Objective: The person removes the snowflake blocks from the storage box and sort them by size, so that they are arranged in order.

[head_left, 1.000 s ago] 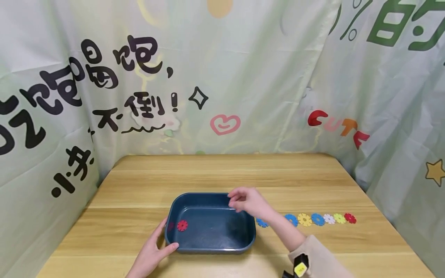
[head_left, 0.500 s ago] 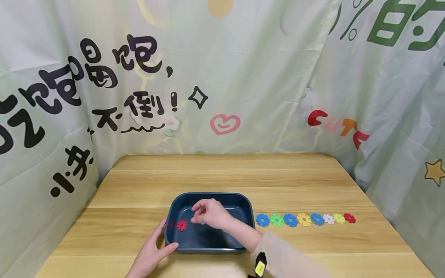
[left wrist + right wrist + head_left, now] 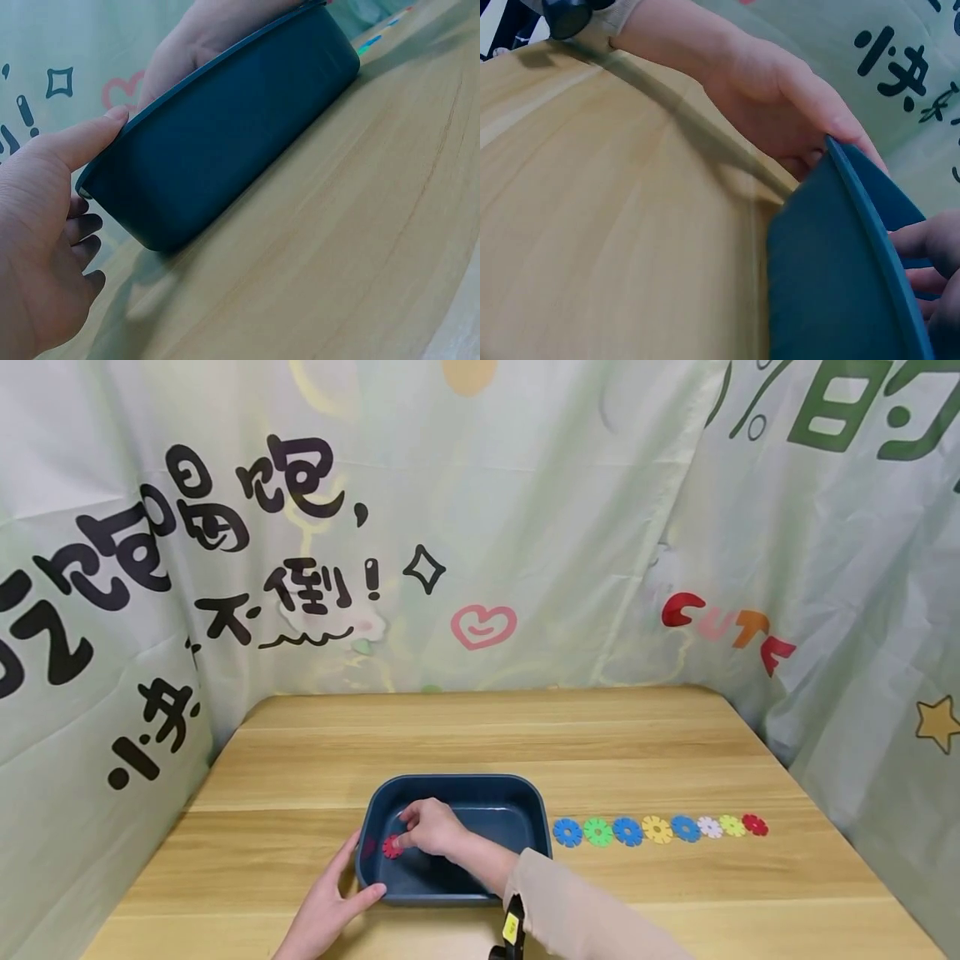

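A dark blue rectangular basin (image 3: 487, 897) stands on the table in the head view. My left hand (image 3: 330, 897) holds its left end, thumb on the rim and fingers along the outer wall; the left wrist view also shows that thumb on the rim. Inside the basin, a red notched plastic disc (image 3: 392, 847) lies flat near the left wall. My right hand (image 3: 435, 828) reaches down over it, thumb tip touching or just above the disc's right edge. In the right wrist view, the fingers (image 3: 937, 244) of that hand show behind the basin wall, and the disc is hidden.
On the wooden table (image 3: 480, 735), right of the basin, several notched discs lie in a row, from a blue disc (image 3: 567, 832) and a green disc (image 3: 598, 832) to a red end disc (image 3: 755, 825). A printed curtain (image 3: 555, 527) hangs behind the table.
My right hand has moved left from above the basin's right rim, then down to the red disc inside. My left hand has stayed on the basin. The disc row is now uncovered.
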Motion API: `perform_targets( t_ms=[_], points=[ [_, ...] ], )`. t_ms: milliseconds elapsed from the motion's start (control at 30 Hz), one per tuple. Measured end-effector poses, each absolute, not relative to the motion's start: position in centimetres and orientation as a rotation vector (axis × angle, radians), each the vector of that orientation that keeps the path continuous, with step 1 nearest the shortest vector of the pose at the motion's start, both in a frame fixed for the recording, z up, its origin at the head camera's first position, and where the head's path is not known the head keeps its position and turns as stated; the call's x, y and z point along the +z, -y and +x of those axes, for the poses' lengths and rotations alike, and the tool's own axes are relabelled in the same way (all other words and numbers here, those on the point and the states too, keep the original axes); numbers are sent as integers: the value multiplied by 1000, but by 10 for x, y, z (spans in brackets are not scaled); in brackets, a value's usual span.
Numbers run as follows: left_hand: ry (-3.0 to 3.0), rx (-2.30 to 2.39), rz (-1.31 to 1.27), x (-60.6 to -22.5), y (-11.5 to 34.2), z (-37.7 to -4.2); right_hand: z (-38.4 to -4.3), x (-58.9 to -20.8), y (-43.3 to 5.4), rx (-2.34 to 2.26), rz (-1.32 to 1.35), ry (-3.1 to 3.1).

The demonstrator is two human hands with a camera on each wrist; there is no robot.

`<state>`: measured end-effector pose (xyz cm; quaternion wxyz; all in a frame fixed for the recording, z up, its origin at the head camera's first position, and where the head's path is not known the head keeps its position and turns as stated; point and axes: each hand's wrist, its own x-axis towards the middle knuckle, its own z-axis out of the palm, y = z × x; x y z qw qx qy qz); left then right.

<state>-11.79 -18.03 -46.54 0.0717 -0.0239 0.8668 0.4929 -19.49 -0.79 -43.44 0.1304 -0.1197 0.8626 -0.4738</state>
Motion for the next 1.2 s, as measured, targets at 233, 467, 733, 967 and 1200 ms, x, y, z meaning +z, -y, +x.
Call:
perform_targets(
  t_ms=[233,467,733,967,1200],
  points=[
    [-2624,1475,-64,-467,180,-117,-196,-442,12,-1268,-395,-2581],
    [-2636,1518,-20,-467,180,-116,-194,-448,15,-1040,-500,-2724],
    [-2640,1566,24,-468,181,-115,-192,-451,18,-800,-625,-2832],
    [-2619,1558,0,-469,181,-117,-192,-451,18,-780,-645,-2841],
    [-2580,1540,-57,-469,182,-118,-193,-445,16,-822,-749,-2811]
  ],
)
